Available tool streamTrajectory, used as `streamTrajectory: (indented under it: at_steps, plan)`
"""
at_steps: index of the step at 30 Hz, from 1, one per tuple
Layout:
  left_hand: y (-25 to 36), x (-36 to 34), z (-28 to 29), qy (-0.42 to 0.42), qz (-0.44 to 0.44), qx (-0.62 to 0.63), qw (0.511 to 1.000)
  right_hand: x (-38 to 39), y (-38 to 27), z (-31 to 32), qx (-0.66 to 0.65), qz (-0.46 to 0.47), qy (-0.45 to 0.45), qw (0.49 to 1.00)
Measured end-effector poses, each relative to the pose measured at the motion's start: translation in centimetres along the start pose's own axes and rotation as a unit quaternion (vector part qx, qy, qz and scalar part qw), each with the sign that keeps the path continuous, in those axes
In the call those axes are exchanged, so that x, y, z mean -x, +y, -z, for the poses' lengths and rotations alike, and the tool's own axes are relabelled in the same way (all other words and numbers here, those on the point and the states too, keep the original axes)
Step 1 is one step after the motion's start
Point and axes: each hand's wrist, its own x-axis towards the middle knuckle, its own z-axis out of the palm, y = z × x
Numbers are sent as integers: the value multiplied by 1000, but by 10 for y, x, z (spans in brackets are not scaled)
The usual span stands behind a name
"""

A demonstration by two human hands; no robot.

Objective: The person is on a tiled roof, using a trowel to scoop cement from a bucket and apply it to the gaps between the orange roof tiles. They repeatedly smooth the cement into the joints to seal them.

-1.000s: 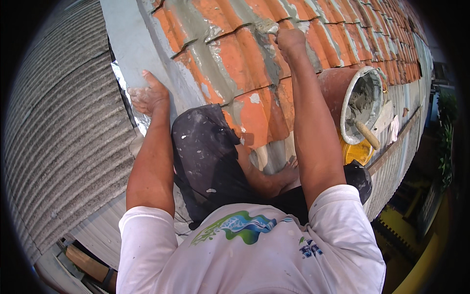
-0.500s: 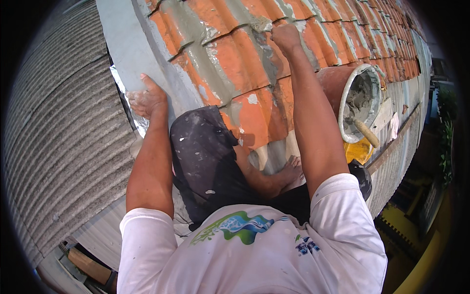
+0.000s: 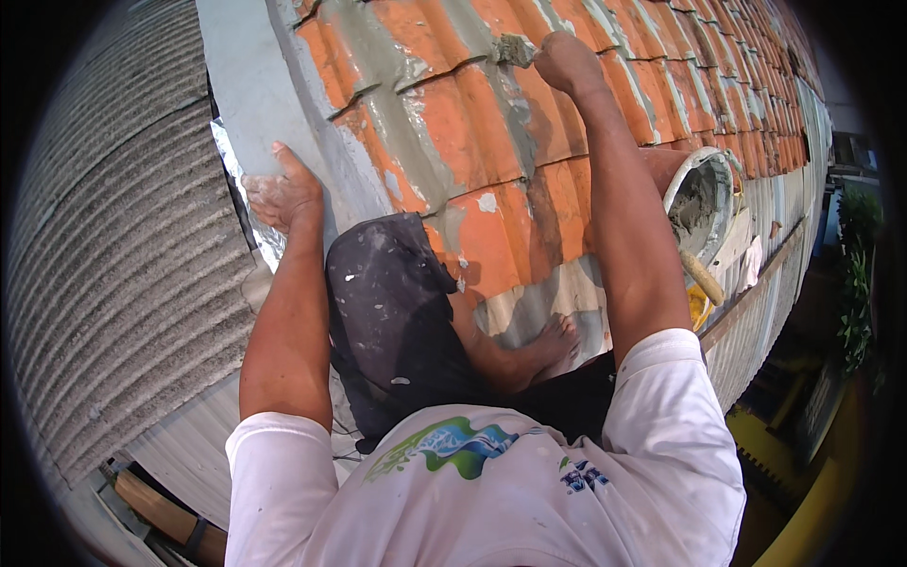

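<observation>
My left hand (image 3: pixel 285 192) rests on the grey plastered ledge (image 3: pixel 248 94), fingers over its left edge and thumb apart. It holds nothing. Ahead on the right, my right hand (image 3: pixel 570 64) is closed around what looks like a brush (image 3: pixel 513 50), its head coated in wet grey cement. The handle is hidden in my fist. That head sits at a tile channel on the orange tile roof (image 3: pixel 472 113), where grey cement fills several channels. To the right of my right forearm, a bucket (image 3: pixel 669 170) lies tilted with grey mortar (image 3: pixel 695 210) inside. A tool's wooden handle (image 3: pixel 701 276) sticks out of it.
Corrugated grey sheets (image 3: pixel 113 255) slope along the left side. My bare foot (image 3: pixel 553 345) is on corrugated sheeting below the tiles. A wooden strip (image 3: pixel 756 288) runs along the right roof edge, with a drop and green plants (image 3: pixel 858 283) beyond.
My right hand and the brush have shifted slightly right and farther up the tiles. My right forearm now covers more of the bucket. My left hand stays on the ledge.
</observation>
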Motion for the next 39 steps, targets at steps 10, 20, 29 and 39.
streamTrajectory:
  at_steps: [10,20,29,39]
  plan:
    - [2,2,2,-13,-1,-15,1000,-47,-30,29,45,38,17,998]
    - [-4,2,0,14,-24,-4,1000,-76,-20,2,77,127,-36,988]
    - [0,1,-3,30,-22,-21,999,24,-20,9,-51,87,-23,995]
    - [-3,0,-4,37,-28,-29,999,21,-2,-42,165,223,43,960]
